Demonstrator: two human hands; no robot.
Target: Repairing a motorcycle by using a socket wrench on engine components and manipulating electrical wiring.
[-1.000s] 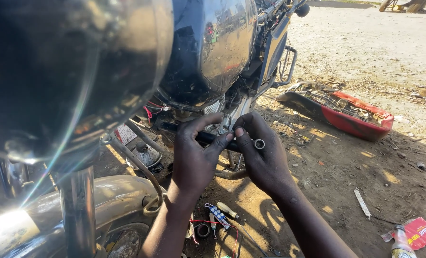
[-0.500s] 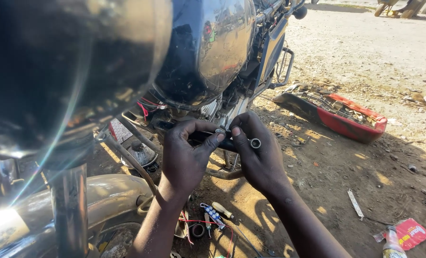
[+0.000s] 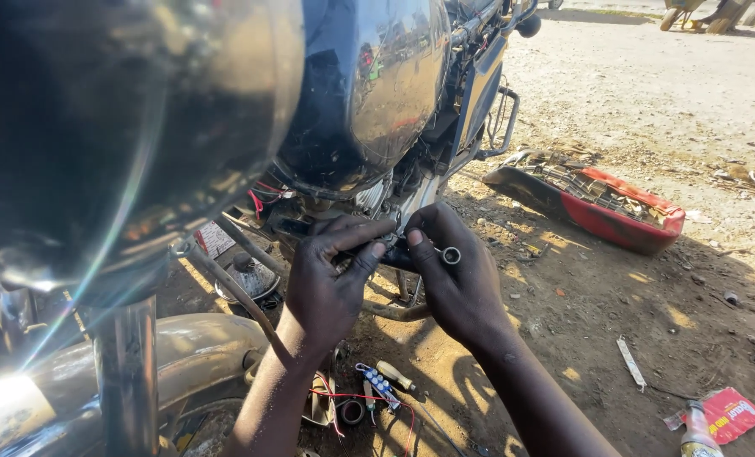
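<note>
**Both hands closed on a small wrench under the tank**

The left hand (image 3: 331, 283) and the right hand (image 3: 454, 275) meet just below the motorcycle's fuel tank (image 3: 369, 85), fingers pressed together around a small dark wrench (image 3: 428, 252). The left thumb and forefinger reach across from the left and pinch the tool's near part; the right hand curls over the rest, its thumb tip almost touching the left fingertips. Only the ring end (image 3: 451, 255) shows clear of the grip, a small bright metal ring lying against the back of the right fingers. The tool's long axis runs roughly level, left to right, with the ring end pointing right, away from the engine; its other end is hidden between the hands, so what it bears on cannot be told.

Just behind the hands sit the engine (image 3: 386, 199) and its red wiring (image 3: 259, 201). Below them, on the dirt, lie a blue-and-white connector strip (image 3: 380, 383) with red wires, a small screwdriver (image 3: 394, 375) and a roll of black tape (image 3: 352, 412). Well apart to the right rests a red motorcycle seat pan (image 3: 614, 220), upturned, and near the lower right corner a red packet (image 3: 729, 415).
</note>
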